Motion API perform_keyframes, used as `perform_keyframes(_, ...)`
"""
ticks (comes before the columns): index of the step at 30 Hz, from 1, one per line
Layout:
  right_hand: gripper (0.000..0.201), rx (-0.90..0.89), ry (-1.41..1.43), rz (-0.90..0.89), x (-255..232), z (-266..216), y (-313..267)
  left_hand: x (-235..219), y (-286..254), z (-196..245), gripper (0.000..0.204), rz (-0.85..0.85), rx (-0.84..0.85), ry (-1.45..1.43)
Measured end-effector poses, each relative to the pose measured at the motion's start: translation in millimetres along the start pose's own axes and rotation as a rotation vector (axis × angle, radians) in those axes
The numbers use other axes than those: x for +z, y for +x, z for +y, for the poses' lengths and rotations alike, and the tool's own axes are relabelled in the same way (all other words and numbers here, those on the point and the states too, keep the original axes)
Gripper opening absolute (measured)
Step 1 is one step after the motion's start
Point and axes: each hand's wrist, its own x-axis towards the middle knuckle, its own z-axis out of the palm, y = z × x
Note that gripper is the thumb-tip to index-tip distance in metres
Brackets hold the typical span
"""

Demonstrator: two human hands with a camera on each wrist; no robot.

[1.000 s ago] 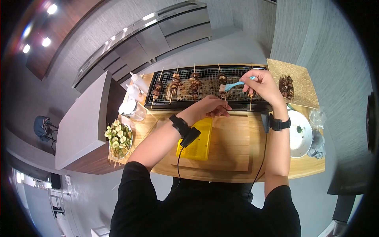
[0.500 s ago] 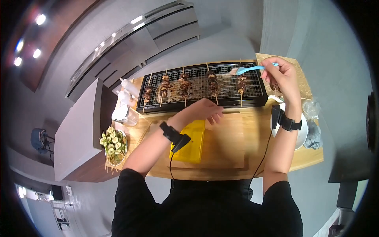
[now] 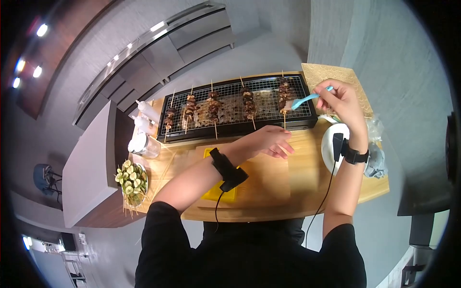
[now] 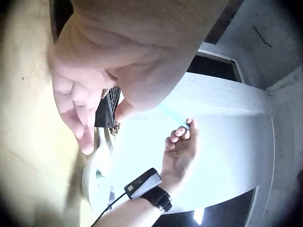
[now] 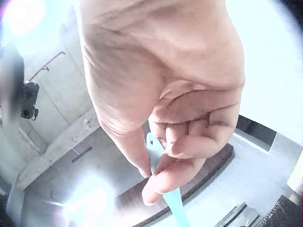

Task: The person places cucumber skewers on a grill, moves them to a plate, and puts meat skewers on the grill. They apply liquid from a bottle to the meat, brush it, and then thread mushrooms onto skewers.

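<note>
Between thumb and fingers, my right hand (image 3: 342, 102) pinches a light blue basting brush (image 3: 307, 100). The brush's pale bristles meet the lower part of the rightmost meat skewer (image 3: 284, 91) on the black grill (image 3: 230, 136). In the right wrist view the blue handle (image 5: 174, 204) comes out between thumb and forefinger. My left hand (image 3: 271, 140) hovers over the grill's front edge, fingers loosely bent and holding nothing, its thumb close to that skewer's stick end. The left wrist view shows its relaxed fingers (image 4: 78, 101). Several more meat skewers (image 3: 213, 106) lie in a row on the grate.
Behind my left forearm lies a yellow tray (image 3: 225, 194) on a wooden board (image 3: 269, 185). A plate of cucumber skewers (image 3: 132, 180), a glass jar (image 3: 145, 146) and squeeze bottles (image 3: 148, 111) stand left. On the right are a white bowl (image 3: 328, 149), gold board (image 3: 331, 72) and grey cloth (image 3: 377, 162).
My left hand has let go of the second skewer from the right and moved rightward. My right hand has lifted the brush away from that skewer and brought it to the rightmost one.
</note>
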Motion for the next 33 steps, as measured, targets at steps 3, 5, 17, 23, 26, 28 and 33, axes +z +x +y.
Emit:
perform_keyframes(3, 0.012, -0.009, 0.036, 0.011, 4.4, -0.9, 7.1, 0.8, 5.7, -0.3, 0.049, 0.004, -0.001, -0.101)
perform_keyframes(5, 0.011, -0.015, 0.032, 0.005, 6.9, -3.4, 9.3, -2.2, 10.0, -1.8, 0.047, -0.024, 0.031, -0.149)
perform_keyframes(17, 0.012, -0.019, 0.018, -0.031, 7.4, 15.5, 17.6, -3.0, 32.9, -6.8, 0.038, 0.001, 0.032, -0.306)
perform_keyframes(23, 0.013, 0.002, -0.033, 0.019, 7.6, 15.3, 20.5, -4.5, 37.3, -11.5, 0.033, 0.035, 0.044, -0.312)
perform_keyframes(26, 0.014, -0.034, -0.011, 0.129, 12.7, 12.3, 20.9, -5.9, 38.6, -12.4, 0.033, 0.055, 0.030, -0.283)
perform_keyframes(28, 0.014, -0.023, -0.068, 0.103, 11.2, 18.6, 24.0, -6.5, 38.7, -13.7, 0.032, 0.047, 0.034, -0.289)
perform_keyframes(33, 0.014, -0.040, -0.023, 0.158, 16.5, 28.6, 30.4, -7.5, 39.7, -15.4, 0.031, 0.044, 0.029, -0.281)
